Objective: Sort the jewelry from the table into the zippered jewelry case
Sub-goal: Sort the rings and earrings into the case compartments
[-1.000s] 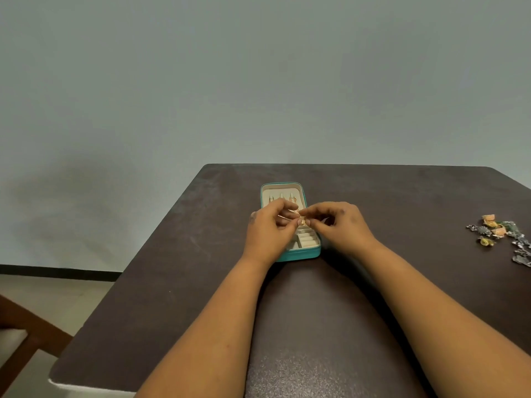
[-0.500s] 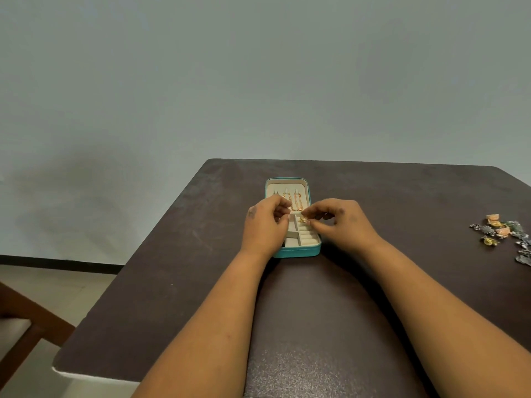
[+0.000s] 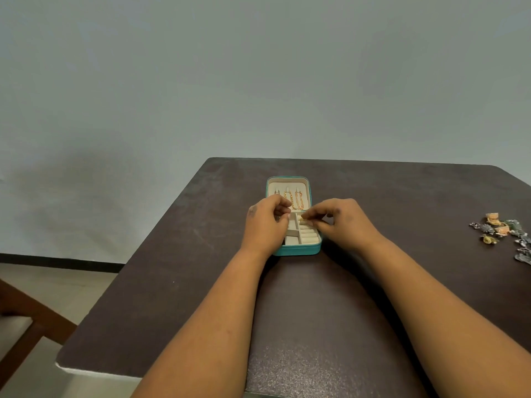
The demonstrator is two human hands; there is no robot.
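Jewelry case [image 3: 297,249], teal outside with a cream lining, lies open near the middle of the dark table [image 3: 316,326], its lid flat on the far side. In the lid hang what look like gold chains [image 3: 296,200] and a smaller pale piece beside them, side by side. The near half is split into small cream compartments on its left and a bank of ring rolls [image 3: 309,236] on its right; the near compartments that show look bare, the rest is hidden by the hands. Over the far end of the rolls the right hand [image 3: 343,222] pinches a small gold piece [image 3: 302,220] between thumb and fingertips. The left hand [image 3: 265,225] rests over the case's left side with its fingers curled; whether it holds anything cannot be told. Well apart, at the table's right edge, lies a heap of loose jewelry [image 3: 501,229], silver, gold and orange. No writing or brand mark can be read anywhere.
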